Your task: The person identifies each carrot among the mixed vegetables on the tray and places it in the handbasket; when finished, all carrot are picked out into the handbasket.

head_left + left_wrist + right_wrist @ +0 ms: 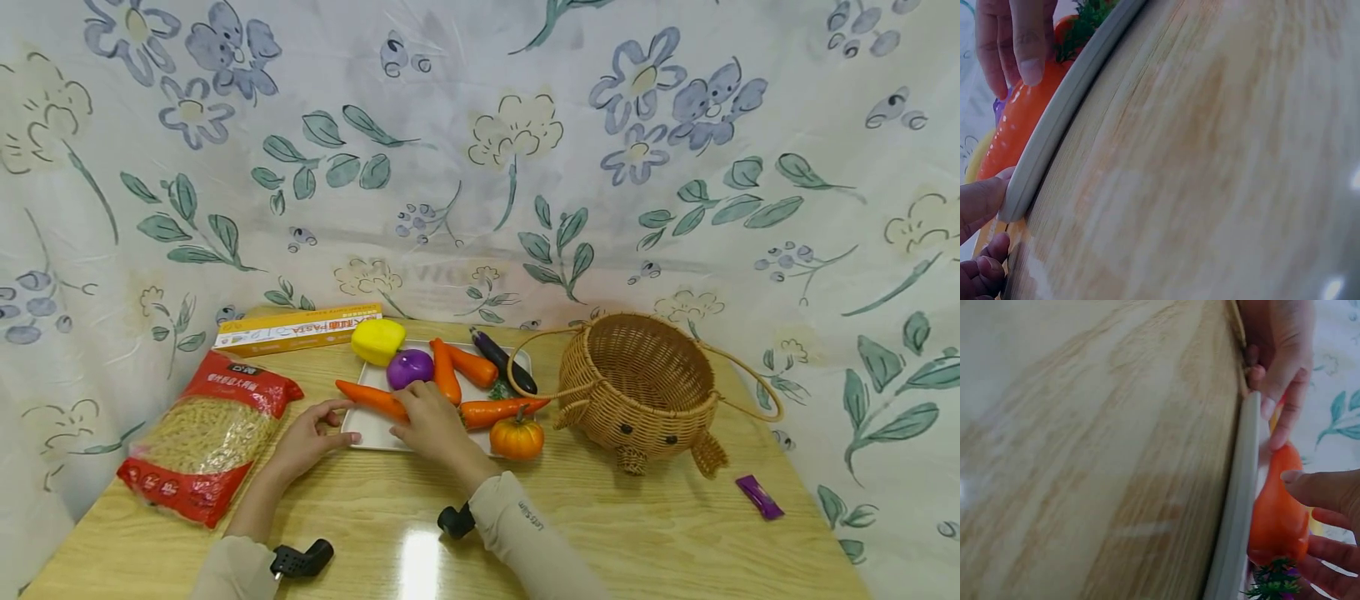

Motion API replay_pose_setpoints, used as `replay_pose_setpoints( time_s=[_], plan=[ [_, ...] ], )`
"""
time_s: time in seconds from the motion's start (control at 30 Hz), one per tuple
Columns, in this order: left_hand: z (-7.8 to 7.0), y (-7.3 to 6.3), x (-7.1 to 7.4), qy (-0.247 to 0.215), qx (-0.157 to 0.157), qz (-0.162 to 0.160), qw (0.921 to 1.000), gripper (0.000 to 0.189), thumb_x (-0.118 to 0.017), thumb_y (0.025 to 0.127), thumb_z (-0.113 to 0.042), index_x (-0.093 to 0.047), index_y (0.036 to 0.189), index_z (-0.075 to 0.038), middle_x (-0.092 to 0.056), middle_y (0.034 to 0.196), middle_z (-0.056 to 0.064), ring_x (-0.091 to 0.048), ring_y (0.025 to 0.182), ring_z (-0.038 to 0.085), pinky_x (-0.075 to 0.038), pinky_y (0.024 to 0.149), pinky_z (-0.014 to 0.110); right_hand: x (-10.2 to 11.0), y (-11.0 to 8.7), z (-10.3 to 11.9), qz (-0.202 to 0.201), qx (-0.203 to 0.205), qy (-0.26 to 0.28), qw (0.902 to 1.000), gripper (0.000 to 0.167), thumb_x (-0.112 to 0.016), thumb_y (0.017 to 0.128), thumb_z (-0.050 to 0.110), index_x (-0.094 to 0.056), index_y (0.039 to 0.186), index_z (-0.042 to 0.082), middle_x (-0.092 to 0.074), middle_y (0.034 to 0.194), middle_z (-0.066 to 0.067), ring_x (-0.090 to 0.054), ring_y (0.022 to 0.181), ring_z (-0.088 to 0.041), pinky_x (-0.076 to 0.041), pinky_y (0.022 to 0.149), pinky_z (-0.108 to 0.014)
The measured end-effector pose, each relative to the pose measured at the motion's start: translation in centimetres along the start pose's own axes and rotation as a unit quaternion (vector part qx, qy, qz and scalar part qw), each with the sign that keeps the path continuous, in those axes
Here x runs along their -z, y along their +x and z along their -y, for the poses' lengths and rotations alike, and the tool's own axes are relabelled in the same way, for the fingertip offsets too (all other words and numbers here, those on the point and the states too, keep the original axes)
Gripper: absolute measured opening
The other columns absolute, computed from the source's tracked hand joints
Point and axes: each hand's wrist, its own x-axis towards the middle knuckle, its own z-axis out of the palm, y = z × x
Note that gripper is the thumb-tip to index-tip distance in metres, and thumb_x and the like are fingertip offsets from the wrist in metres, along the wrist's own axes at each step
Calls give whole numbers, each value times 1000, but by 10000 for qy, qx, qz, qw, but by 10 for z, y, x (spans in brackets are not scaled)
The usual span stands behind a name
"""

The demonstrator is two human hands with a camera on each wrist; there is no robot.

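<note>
A white tray point(375, 438) holds plastic vegetables. My right hand point(433, 427) is over an orange carrot point(371, 398) near its front edge, thumb on the near side and fingers on the far side; the carrot's leafy end point(1274, 580) shows in the right wrist view. At the tray's left corner is my left hand point(309, 440), its thumb at the rim and its index finger reaching the carrot's tip. A purple onion-like vegetable point(410, 368), a yellow vegetable point(378, 340), more carrots point(446, 372) and an eggplant point(504, 360) lie behind.
An orange pumpkin point(517, 437) sits at the tray's front right. Beside it stands a wicker basket point(637, 400) with looped handles. A red pasta bag point(213, 433) and a yellow pasta box point(300, 329) are left. A purple packet point(760, 497) lies far right.
</note>
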Motion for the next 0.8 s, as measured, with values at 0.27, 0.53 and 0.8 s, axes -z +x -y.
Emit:
replay_pose_setpoints(
  time_s=[0.27,0.53,0.8],
  plan=[
    [1,0,0,28,21,-23,10000,55,-79,84,-21,-59,132,-1,-52,102,14,-40,74,16,-34,64,26,-9,1,4,-260,144,-545,9981,48,-74,90,31,-61,133,14,-60,118,-3,-55,108,-19,-48,95,-29],
    [2,1,0,22,-64,-45,10000,54,-79,84,-20,-59,131,-2,-52,102,13,-39,71,14,-34,62,26,-22,1,4,-367,-14,-566,9977,48,-73,91,30,-57,133,13,-61,113,-5,-58,102,-19,-52,86,-29],
    [1,-1,0,58,-59,-62,9999,55,-79,85,-22,-59,132,-3,-53,102,14,-40,72,14,-34,63,26,-34,3,6,-603,-174,-278,9976,48,-70,93,33,-57,132,10,-61,111,-6,-59,97,-20,-53,80,-29]
  ],
)
